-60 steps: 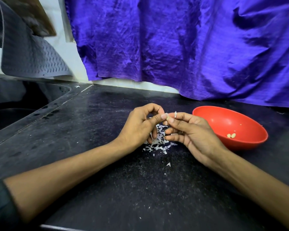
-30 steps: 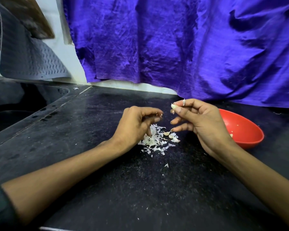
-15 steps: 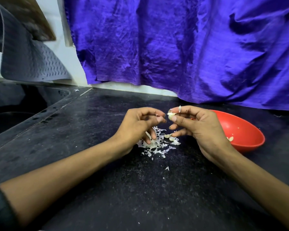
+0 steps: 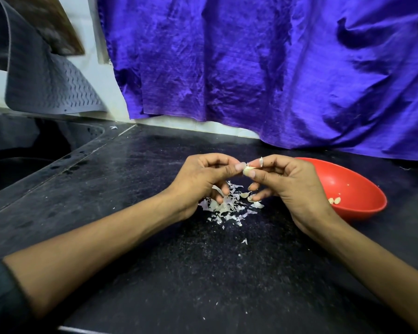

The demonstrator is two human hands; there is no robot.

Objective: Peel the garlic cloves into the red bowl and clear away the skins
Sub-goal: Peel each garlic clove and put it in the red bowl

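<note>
1. Both hands meet above the counter [image 4: 155, 249]. The left hand [image 4: 203, 179] and right hand [image 4: 285, 182] each pinch one small garlic clove [image 4: 248, 168] between thumb and forefinger, fingertips almost touching across it.
2. Clove looks pale, cream-white, tiny against the nails. A flake of skin [image 4: 261, 161] stands up off the right forefinger tip; judged partly peeled.
3. Risk: the clove is small and likely slick once bare. A hard pinch could shoot it out onto the dark counter or into the skin pile.
4. Risk: dry flakes cling to fingers. One could ride along into the bowl when the clove is dropped.
5. Risk: the skins are light and loose; a quick sweep of the hand could scatter them further.
6. Skin pile [image 4: 227, 206] lies on the counter just below the hands, thin white curls, with a few stray bits nearer the camera. Two or three whole-looking cloves [image 4: 251, 198] sit at its right edge.
7. Red bowl [image 4: 362, 189] sits right of the right hand, partly hidden by it. A few peeled cloves [image 4: 334, 200] rest at its bottom.
8. Skins not yet cleared.
</note>
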